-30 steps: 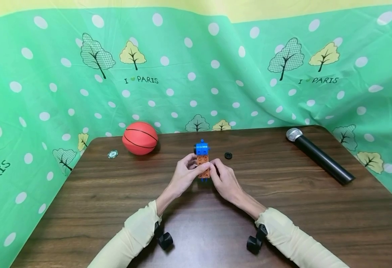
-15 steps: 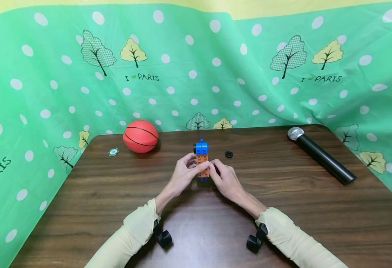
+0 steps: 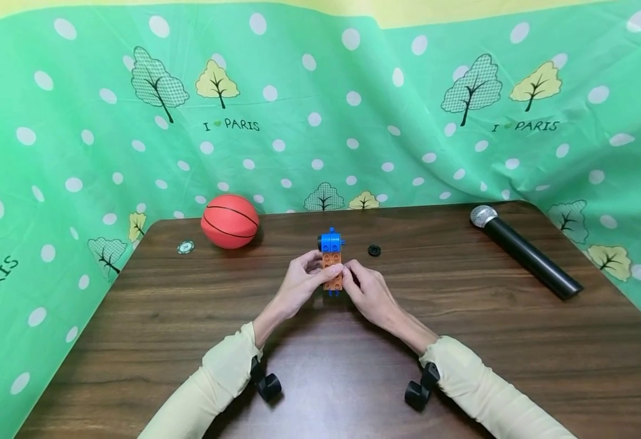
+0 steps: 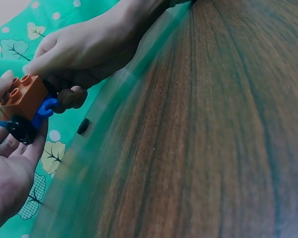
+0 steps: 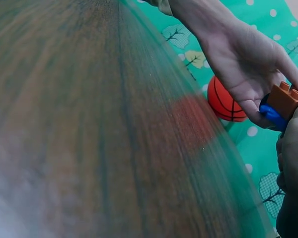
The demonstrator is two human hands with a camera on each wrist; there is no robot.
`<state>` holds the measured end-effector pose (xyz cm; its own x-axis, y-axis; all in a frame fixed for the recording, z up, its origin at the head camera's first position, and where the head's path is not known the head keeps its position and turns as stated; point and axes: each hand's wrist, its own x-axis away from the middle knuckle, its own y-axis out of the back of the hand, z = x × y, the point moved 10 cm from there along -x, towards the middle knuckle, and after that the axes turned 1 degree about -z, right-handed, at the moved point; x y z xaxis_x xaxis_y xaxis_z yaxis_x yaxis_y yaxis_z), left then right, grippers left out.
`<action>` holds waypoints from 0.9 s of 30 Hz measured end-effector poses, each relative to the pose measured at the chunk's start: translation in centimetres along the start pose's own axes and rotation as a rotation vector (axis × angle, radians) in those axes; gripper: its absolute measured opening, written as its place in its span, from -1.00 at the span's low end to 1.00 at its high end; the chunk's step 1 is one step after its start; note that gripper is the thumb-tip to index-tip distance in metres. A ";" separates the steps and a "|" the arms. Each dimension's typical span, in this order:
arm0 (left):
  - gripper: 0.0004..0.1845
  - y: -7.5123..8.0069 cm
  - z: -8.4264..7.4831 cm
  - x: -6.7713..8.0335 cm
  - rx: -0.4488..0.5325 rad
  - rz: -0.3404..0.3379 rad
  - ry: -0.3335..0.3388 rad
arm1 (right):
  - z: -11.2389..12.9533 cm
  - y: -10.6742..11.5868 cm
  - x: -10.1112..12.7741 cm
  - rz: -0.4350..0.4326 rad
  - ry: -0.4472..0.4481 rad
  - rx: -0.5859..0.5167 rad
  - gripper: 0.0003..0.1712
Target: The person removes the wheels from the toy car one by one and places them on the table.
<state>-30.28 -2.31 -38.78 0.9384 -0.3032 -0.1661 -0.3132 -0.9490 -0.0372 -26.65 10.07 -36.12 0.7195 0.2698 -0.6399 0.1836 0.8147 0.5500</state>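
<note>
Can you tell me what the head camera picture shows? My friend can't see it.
Two hands, left hand and right hand, hold an orange and blue brick toy over a brown table. Farther back lie a basketball and a microphone.

Toy block car [image 3: 331, 263] sits mid-table [image 3: 463, 341], btwn left hand [image 3: 301, 285] & right hand [image 3: 368, 291]. Ball [image 3: 230, 222] + chip [image 3: 186, 247] far left at back. Small disc [image 3: 374, 250] just right of car. Mic [image 3: 524, 251] far right.

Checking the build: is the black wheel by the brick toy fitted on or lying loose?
Loose: the black wheel lies flat on the table, apart from the brick toy.
</note>
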 end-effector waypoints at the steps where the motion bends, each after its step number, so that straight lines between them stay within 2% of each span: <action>1: -0.61 0.0 0.0 0.0 0.007 0.005 0.001 | 0.1 0.0 0.0 -0.002 0.005 0.005 -0.87; 18: -0.58 -0.3 0.1 0.0 0.032 0.031 0.009 | 0.3 0.3 0.2 -0.019 0.062 0.032 -0.87; 22: -0.58 -0.3 0.2 0.0 0.056 0.024 0.017 | 0.3 0.3 0.2 -0.011 0.050 0.028 -0.87; 27: -0.59 -0.2 -0.2 0.0 0.062 -0.005 0.000 | -0.2 0.0 0.2 0.022 -0.015 -0.001 -0.87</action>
<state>-30.23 -2.14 -38.59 0.9398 -0.2989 -0.1656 -0.3173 -0.9432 -0.0988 -26.65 10.25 -36.39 0.7336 0.2796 -0.6193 0.1669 0.8093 0.5631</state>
